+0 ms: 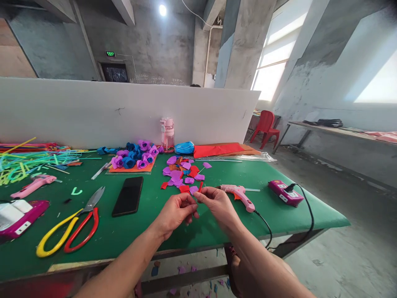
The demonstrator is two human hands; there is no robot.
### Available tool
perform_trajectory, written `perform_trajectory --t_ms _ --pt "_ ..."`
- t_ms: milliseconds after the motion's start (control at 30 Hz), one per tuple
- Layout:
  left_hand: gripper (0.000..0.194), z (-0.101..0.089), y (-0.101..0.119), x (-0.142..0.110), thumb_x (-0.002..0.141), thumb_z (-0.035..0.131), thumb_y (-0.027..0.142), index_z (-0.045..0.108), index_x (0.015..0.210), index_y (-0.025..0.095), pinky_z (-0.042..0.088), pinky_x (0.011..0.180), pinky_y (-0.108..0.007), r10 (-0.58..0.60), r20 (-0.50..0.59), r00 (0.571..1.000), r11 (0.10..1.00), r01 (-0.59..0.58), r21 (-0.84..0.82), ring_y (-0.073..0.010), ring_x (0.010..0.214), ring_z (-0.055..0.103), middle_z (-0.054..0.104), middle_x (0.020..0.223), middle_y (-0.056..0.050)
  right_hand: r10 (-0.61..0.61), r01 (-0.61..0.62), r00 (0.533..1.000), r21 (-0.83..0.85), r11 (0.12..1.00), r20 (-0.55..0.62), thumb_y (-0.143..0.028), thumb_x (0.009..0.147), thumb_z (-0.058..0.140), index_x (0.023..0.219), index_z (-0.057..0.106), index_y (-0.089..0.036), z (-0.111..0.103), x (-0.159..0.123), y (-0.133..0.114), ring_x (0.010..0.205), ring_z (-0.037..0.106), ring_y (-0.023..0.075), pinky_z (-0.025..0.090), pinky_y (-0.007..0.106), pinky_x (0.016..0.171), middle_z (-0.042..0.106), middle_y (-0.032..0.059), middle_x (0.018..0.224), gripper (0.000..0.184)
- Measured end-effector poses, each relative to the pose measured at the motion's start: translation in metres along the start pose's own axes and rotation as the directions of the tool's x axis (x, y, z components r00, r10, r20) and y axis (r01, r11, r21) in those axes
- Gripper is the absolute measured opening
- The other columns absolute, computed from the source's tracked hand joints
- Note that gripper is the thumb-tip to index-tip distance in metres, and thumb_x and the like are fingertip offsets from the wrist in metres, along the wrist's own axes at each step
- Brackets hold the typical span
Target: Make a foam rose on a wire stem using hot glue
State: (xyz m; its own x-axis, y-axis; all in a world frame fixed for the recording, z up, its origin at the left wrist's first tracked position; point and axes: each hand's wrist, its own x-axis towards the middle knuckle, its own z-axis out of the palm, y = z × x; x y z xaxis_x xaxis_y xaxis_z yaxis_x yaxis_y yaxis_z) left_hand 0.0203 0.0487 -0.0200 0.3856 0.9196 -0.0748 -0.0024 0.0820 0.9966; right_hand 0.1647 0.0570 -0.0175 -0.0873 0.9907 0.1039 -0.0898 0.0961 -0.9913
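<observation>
My left hand (175, 213) and my right hand (217, 203) meet over the green table (149, 231), fingertips pinched together. Between them sits a small red foam piece (200, 187) with a thin stick, held by both hands. Just beyond lies a pile of purple and red foam petals (182, 171). A pink glue gun (238, 194) lies right of my right hand, its black cord running off the table edge.
Scissors with yellow and red handles (74, 225) and a black phone (127, 195) lie at left. Finished blue and purple foam flowers (135, 155), a pink bottle (167, 134), red sheets (218, 149), green strips (27, 163), a pink power strip (285, 192). A white partition (93, 111) behind.
</observation>
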Motion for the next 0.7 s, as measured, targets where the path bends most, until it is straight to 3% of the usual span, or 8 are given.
perform_trajectory --t_ms 300,467,700 --pt "0.028 0.0004 0.0001 0.0007 0.069 0.065 0.041 0.052 0.069 0.016 0.036 0.043 -0.021 0.0 -0.001 1.0 1.0 0.0 0.001 -0.0079 0.045 0.046 0.061 0.059 -0.001 -0.035 0.037 0.998 -0.047 0.998 0.059 -0.041 0.07 0.064 0.066 0.066 -0.016 -0.0023 -0.001 -0.0006 0.062 0.05 0.013 0.036 0.026 0.061 0.059 -0.0001 0.062 0.026" --pt "0.028 0.0019 -0.0002 0.001 0.068 0.066 0.04 0.052 0.069 0.016 0.036 0.043 -0.02 -0.008 -0.011 1.0 1.0 0.009 0.012 -0.0074 0.044 0.045 0.061 0.058 0.0 -0.006 0.008 0.996 -0.031 0.999 0.085 -0.041 0.069 0.065 0.078 0.068 -0.016 -0.0052 -0.0013 -0.0041 0.069 0.053 0.0137 0.039 0.026 0.066 0.063 0.0013 0.074 0.026" --pt "0.027 0.0033 -0.0016 0.001 0.07 0.063 0.04 0.051 0.072 0.016 0.036 0.043 -0.019 -0.012 0.01 1.0 0.999 0.012 0.031 -0.0069 0.044 0.045 0.061 0.059 0.0 -0.006 0.007 1.0 -0.04 0.999 0.02 -0.043 0.063 0.07 0.064 0.064 -0.015 -0.0055 -0.0004 -0.0057 0.061 0.047 0.0114 0.036 0.024 0.058 0.057 -0.0013 0.062 0.028"
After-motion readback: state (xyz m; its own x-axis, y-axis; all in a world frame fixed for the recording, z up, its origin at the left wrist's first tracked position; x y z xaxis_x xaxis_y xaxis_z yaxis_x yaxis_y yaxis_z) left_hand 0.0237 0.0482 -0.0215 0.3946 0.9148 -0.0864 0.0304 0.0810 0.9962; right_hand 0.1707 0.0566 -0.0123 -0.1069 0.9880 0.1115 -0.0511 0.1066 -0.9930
